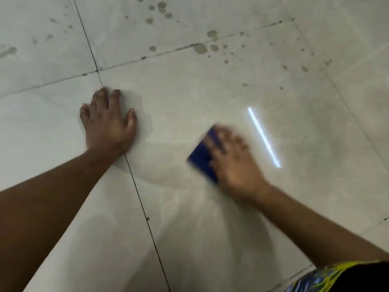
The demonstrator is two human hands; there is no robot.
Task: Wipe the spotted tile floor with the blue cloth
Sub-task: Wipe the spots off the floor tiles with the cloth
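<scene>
While left hand [109,125] braces, dark spots [200,48] lie beyond blue cloth [203,159].

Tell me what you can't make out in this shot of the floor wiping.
- Right hand: motion-blurred in the head view; finger positions unclear.
- Blue cloth: mostly under that hand, so its shape is hidden.
- Spots: top edge cuts them off.
- Patterned clothing: cropped by the bottom-right corner.

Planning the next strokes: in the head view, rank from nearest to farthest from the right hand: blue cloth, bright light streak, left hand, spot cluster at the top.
1. Blue cloth, under the right hand.
2. Light streak, just right of it.
3. Left hand, flat on the floor across to the left.
4. Spot cluster, far top edge.
</scene>
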